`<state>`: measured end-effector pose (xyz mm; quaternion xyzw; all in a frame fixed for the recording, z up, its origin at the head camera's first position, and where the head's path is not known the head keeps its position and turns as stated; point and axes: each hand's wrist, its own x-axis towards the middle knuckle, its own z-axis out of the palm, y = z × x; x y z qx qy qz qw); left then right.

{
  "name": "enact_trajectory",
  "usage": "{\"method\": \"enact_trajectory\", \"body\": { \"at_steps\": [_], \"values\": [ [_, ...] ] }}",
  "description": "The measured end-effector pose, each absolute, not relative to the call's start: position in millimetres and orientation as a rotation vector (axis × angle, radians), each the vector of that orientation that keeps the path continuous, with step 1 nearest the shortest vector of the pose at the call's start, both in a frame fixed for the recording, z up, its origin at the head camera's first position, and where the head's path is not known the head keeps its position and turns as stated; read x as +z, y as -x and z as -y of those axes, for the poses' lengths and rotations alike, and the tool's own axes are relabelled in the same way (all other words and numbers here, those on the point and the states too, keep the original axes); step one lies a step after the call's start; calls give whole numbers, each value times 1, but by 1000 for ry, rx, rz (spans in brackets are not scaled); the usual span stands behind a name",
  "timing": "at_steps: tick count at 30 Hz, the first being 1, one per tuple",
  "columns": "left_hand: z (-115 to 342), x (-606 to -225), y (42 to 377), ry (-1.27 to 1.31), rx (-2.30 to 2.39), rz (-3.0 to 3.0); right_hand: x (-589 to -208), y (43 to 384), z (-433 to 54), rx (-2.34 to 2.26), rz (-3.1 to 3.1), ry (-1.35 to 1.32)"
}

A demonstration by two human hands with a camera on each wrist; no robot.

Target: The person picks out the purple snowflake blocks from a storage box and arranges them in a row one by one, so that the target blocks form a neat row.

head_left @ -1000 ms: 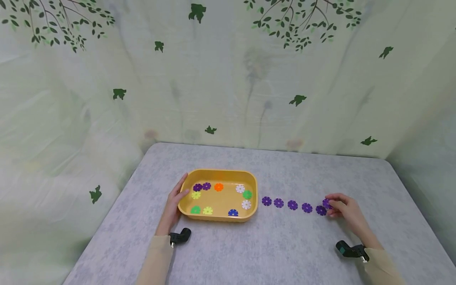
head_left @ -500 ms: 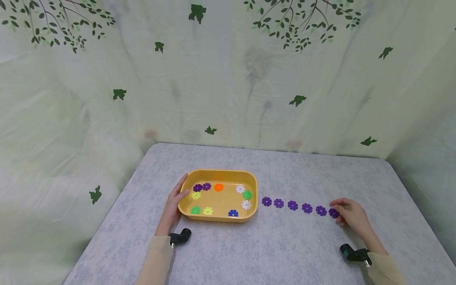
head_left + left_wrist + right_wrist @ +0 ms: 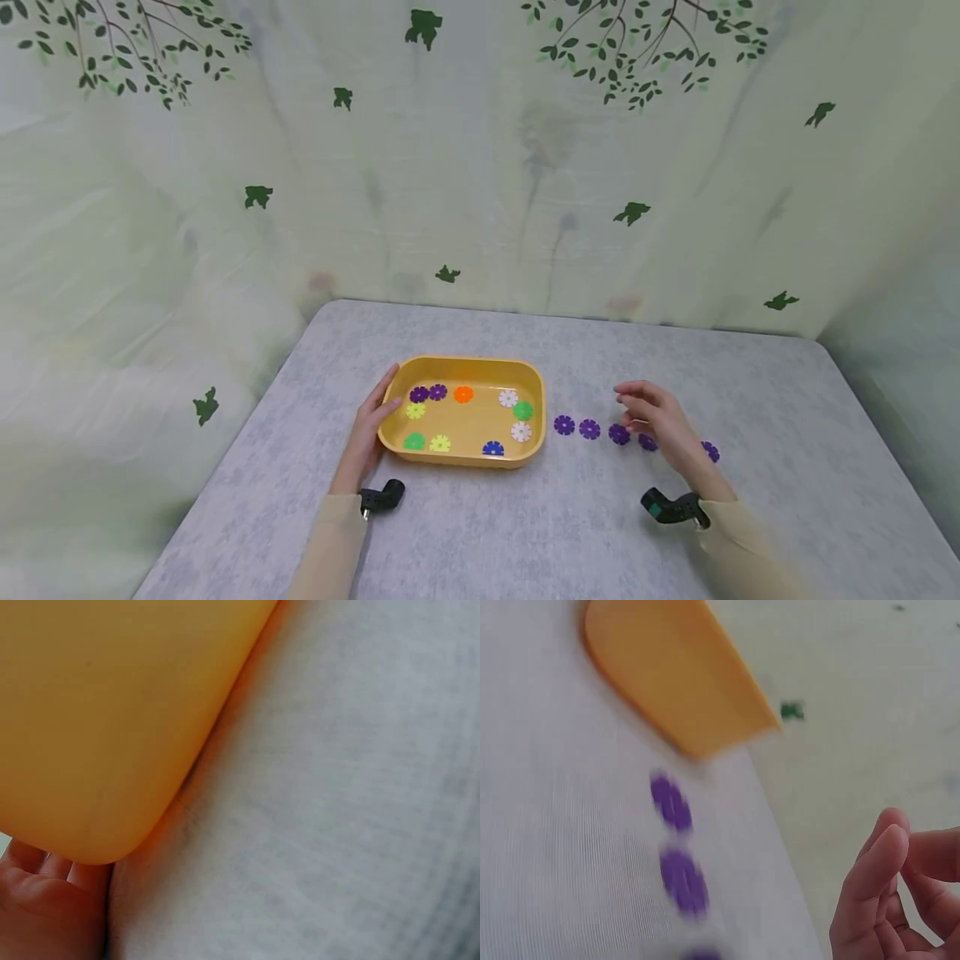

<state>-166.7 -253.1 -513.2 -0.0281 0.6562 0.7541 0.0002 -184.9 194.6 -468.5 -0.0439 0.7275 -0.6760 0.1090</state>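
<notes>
My left hand (image 3: 369, 429) holds the left side of a yellow plastic tray (image 3: 465, 461), thumb over its rim and fingers along the outside wall. In the left wrist view, the tray's wall (image 3: 112, 712) fills the upper left, with part of the hand (image 3: 52, 900) below it. A row of purple notched flower discs (image 3: 564, 425) runs rightward from the tray across the table. Above that row my right hand (image 3: 663, 425) hovers with loosely bent fingers and nothing in them; it hides part of the row. The rightmost purple disc (image 3: 709, 452) shows past the wrist.
Inside the tray lie several loose discs: two purple, an orange one (image 3: 463, 394), two white, two yellow, two green and a blue one (image 3: 492, 448). The grey table (image 3: 480, 533) ends at a pale curtain (image 3: 480, 167) printed with leaves.
My right hand set a purple disc down at the right end of the row, let go, and has moved left toward the tray. The left hand and tray have stayed put.
</notes>
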Motion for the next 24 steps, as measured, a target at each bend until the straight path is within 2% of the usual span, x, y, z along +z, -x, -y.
{"method": "enact_trajectory", "body": {
  "at_steps": [12, 24],
  "values": [
    [253, -513, 166, 91, 2398, -2054, -448, 200, -56, -2044, -1818, 209],
    [252, -511, 166, 99, 2384, -2075, -454, 224, 8, -1850, -1727, 317]
  ]
}}
